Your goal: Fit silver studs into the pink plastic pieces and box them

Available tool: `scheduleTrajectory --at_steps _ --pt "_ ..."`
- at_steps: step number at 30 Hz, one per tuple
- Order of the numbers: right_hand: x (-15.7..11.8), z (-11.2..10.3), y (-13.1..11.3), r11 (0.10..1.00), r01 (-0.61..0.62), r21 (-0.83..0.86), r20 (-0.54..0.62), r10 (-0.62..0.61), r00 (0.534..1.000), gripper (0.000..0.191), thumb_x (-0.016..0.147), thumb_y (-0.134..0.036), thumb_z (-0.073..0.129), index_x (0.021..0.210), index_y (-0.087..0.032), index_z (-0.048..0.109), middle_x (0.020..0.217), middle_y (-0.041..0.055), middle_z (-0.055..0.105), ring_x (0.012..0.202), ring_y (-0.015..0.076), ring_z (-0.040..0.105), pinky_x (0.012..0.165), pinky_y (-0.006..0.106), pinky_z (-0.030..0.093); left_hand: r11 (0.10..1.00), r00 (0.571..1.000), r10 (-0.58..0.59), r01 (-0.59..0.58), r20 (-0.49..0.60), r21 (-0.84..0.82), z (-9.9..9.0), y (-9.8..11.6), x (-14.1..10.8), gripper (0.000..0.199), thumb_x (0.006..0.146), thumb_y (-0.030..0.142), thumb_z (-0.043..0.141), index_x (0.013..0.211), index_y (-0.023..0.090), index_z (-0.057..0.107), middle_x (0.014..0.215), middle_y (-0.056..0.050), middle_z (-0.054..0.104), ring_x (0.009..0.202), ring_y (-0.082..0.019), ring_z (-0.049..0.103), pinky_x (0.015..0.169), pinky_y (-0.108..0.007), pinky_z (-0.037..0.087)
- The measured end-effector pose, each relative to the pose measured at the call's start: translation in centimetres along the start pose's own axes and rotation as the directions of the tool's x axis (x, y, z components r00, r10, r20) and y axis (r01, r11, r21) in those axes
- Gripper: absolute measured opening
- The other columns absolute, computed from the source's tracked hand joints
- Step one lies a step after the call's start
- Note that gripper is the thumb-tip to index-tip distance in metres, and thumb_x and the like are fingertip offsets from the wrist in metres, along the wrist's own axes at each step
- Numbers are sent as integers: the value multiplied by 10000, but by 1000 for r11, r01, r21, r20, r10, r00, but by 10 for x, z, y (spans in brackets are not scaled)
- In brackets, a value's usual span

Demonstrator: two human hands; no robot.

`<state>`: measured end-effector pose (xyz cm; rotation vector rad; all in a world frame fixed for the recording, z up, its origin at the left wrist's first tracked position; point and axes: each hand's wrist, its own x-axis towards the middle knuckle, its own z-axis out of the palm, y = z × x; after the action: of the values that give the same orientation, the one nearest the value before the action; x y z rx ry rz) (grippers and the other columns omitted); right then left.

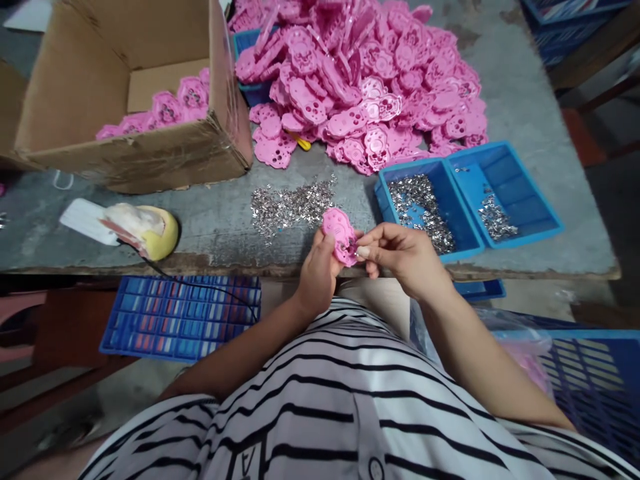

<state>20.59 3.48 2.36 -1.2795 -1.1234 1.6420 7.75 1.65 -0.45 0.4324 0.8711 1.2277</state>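
A pink plastic part (338,228) with a scalloped outline is gripped by my left hand (320,270) just over the table's front edge. My right hand (400,257) pinches at the lower right side of this part, thumb and forefinger together on a tiny piece that looks metallic. Small dark or shiny bits show in the part's holes there. Behind my hands lies a loose spread of small silvery metal pieces (293,203). A blue bin (383,193) holding more of them stands right of my hands.
A heap of pink parts (350,87) covers the back of the table. A cardboard box (145,157) with pink parts stands back left. A second blue bin (537,213) holds a few metal pieces. A yellow, cloth-wrapped object (163,233) lies left; a blue crate (180,317) is below.
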Motion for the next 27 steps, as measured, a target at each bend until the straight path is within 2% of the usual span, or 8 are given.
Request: scheduleTrajectory --at_steps 3,6,9,12,15,18,23,27 --pt "2 2 0 999 38 -34 -37 -40 999 356 596 -458 845 691 -179 645 568 -28 606 454 84 539 444 225 494 1000 1000 6 -7 21 11 -3 1 -1 418 828 370 564 1205 197 508 1053 -80 682 1086 -229 624 920 -363 510" --pt "2 0 0 994 55 -90 -33 -58 998 339 637 -451 816 763 -180 656 615 -11 637 489 99 573 482 243 516 998 1000 9 -9 -5 58 -6 3 -3 448 767 308 574 1198 203 508 1013 -70 675 1057 -238 628 850 -349 539" --pt "2 -1 3 980 88 -178 -50 -98 994 333 658 -450 799 756 -184 624 609 -12 627 487 105 568 457 237 487 993 999 27 -30 25 116 -10 4 -5 425 736 297 563 1149 206 522 992 -60 658 935 -210 645 719 -295 552" --pt "3 0 6 958 114 -264 -75 -138 988 349 668 -466 788 713 -193 576 567 -29 585 456 97 531 417 225 435 973 997 70 -77 41 217 -10 3 -6 358 691 266 606 1036 199 532 916 -23 630 730 -134 610 567 -223 502" --pt "3 1 6 941 122 -316 -72 -152 986 369 670 -483 782 700 -202 546 531 -46 549 428 92 499 401 222 397 932 994 105 -87 -32 352 -6 2 -5 320 646 198 640 937 193 506 786 27 586 568 -73 530 478 -187 442" --pt "3 2 5 928 148 -342 -42 -172 984 365 690 -489 764 685 -206 533 528 -47 539 433 95 496 417 228 388 905 987 137 -88 -88 415 -3 1 -4 298 654 176 623 923 192 496 729 45 566 503 -58 504 438 -178 419" --pt "1 2 8 903 151 -403 -26 -177 984 341 754 -503 693 670 -196 571 572 -22 565 486 108 507 484 250 404 894 969 213 -141 -127 426 -2 0 -3 297 649 150 618 912 198 489 722 49 576 494 -59 515 420 -172 419" --pt "3 1 11 829 215 -516 -22 -264 964 266 825 -411 626 670 -201 572 627 -2 573 610 139 528 587 277 414 924 974 207 -162 -97 346 -4 -3 -3 301 693 208 672 931 205 489 714 50 582 490 -65 516 433 -183 434"
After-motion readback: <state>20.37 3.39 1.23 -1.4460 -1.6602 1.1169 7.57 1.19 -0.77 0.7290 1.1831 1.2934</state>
